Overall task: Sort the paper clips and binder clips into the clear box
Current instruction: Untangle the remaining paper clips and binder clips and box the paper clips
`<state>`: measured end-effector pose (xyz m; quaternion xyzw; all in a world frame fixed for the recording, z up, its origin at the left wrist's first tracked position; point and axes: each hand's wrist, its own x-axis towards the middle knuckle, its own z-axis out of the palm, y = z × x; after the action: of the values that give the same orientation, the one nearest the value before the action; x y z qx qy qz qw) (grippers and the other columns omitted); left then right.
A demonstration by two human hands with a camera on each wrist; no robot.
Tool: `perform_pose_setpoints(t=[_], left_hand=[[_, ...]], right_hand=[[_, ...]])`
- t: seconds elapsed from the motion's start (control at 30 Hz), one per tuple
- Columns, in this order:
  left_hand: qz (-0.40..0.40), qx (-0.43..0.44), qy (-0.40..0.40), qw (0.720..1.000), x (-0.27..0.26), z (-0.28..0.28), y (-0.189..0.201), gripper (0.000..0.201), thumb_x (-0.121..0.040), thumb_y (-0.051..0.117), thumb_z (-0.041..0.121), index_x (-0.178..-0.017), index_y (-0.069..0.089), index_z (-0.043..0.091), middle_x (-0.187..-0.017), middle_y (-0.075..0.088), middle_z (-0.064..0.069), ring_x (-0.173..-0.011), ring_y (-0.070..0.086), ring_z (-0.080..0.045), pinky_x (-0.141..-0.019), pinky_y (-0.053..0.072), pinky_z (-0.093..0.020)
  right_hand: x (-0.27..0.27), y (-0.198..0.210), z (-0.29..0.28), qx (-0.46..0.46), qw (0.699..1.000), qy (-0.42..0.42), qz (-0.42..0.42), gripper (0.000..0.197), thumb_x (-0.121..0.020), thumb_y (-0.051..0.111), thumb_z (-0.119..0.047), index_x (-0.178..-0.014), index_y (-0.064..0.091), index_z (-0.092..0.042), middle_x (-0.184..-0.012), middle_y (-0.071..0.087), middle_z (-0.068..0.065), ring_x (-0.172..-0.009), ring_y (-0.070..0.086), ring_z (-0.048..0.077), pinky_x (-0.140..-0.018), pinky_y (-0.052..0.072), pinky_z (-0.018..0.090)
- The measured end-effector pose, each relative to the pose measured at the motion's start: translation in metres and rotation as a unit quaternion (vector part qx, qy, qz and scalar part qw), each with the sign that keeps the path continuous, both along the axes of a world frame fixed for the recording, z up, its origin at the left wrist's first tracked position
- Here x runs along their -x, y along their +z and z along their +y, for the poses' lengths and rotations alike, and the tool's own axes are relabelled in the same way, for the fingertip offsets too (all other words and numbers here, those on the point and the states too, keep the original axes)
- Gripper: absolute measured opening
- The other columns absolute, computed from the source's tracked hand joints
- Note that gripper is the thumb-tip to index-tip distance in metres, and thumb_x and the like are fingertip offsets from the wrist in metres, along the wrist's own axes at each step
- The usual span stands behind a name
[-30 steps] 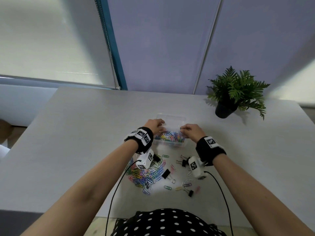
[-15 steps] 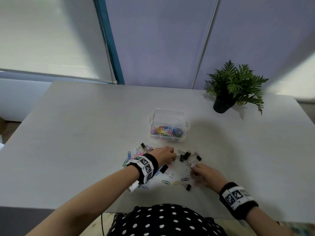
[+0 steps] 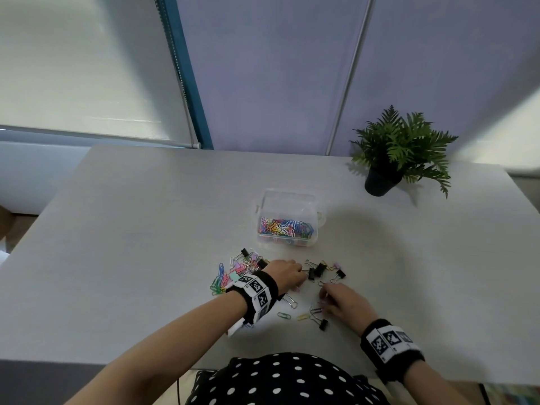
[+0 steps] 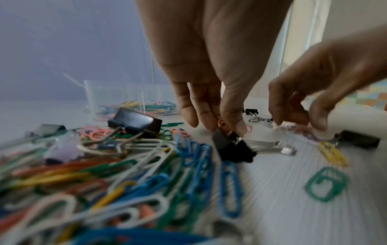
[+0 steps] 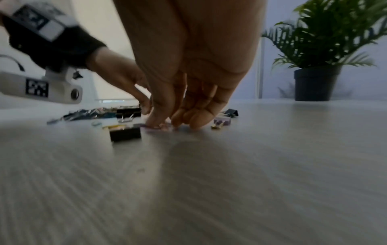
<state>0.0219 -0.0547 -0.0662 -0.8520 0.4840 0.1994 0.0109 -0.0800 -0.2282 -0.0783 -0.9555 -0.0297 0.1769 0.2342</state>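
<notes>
The clear box stands mid-table with coloured paper clips in its near compartment. A heap of loose paper clips lies in front of it, left of several black binder clips. My left hand is down at the heap's right edge. In the left wrist view my left hand pinches a pink paper clip just behind a black binder clip. My right hand has its fingertips on the table, pinching a purple paper clip.
A potted fern stands at the table's back right. A green paper clip, a yellow one and another black binder clip lie near the front edge. Bare tabletop stretches to the left and right.
Both hands have come back from the clear box to the loose clips in front of it. Over the last half second they have hardly moved.
</notes>
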Motion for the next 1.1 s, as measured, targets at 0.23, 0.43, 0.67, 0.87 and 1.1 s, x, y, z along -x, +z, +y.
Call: perform_pose_setpoints(t=[0.23, 0.43, 0.67, 0.87, 1.1], left_hand=[[0.120, 0.079, 0.138, 0.980, -0.011, 0.004, 0.004, 0.019, -0.091, 0.054, 0.018, -0.107, 0.061, 0.010, -0.111, 0.056, -0.010, -0.102, 0.055, -0.025, -0.087, 0.045, -0.033], [0.155, 0.174, 0.243, 0.942, -0.035, 0.020, 0.014, 0.017, -0.090, 0.055, 0.009, -0.102, 0.064, 0.002, -0.109, 0.064, -0.013, -0.097, 0.063, -0.021, -0.090, 0.050, -0.026], [0.130, 0.211, 0.348, 0.904, -0.073, 0.024, 0.036, 0.023, -0.093, 0.049, 0.007, -0.111, 0.063, 0.002, -0.104, 0.069, -0.019, -0.086, 0.065, -0.024, -0.085, 0.050, -0.024], [0.067, 0.168, 0.331, 0.926, -0.102, 0.017, 0.042, 0.027, -0.092, 0.051, 0.008, -0.116, 0.062, 0.006, -0.120, 0.063, -0.015, -0.114, 0.057, -0.028, -0.099, 0.040, -0.030], [0.049, 0.181, 0.108, 0.976, -0.050, 0.020, 0.048, 0.024, -0.093, 0.048, 0.010, -0.112, 0.063, 0.008, -0.113, 0.063, -0.013, -0.105, 0.058, -0.027, -0.096, 0.046, -0.038]], right_hand=[[0.006, -0.006, 0.011, 0.046, 0.999, -0.005, 0.014, 0.027, -0.084, 0.057, -0.025, -0.107, 0.052, -0.012, -0.118, 0.047, 0.003, -0.111, 0.044, 0.019, -0.085, 0.042, 0.030], [0.007, -0.001, 0.015, 0.039, 0.999, 0.017, 0.011, 0.007, -0.087, 0.053, -0.023, -0.089, 0.050, -0.018, -0.106, 0.055, 0.003, -0.100, 0.050, 0.020, -0.079, 0.040, 0.030], [-0.059, 0.036, 0.008, -0.226, 0.955, -0.189, -0.047, 0.027, -0.072, 0.073, -0.007, -0.065, 0.055, -0.027, -0.066, 0.061, -0.006, -0.062, 0.054, 0.006, -0.061, 0.043, 0.015], [-0.130, 0.051, 0.016, -0.283, 0.931, -0.224, -0.058, 0.019, -0.076, 0.067, 0.000, -0.070, 0.059, -0.015, -0.061, 0.060, 0.004, -0.051, 0.055, 0.010, -0.050, 0.047, 0.023], [-0.117, 0.051, 0.009, -0.163, 0.974, -0.133, -0.088, 0.019, -0.078, 0.065, 0.002, -0.097, 0.065, 0.001, -0.093, 0.067, 0.010, -0.086, 0.061, 0.018, -0.081, 0.044, 0.020]])
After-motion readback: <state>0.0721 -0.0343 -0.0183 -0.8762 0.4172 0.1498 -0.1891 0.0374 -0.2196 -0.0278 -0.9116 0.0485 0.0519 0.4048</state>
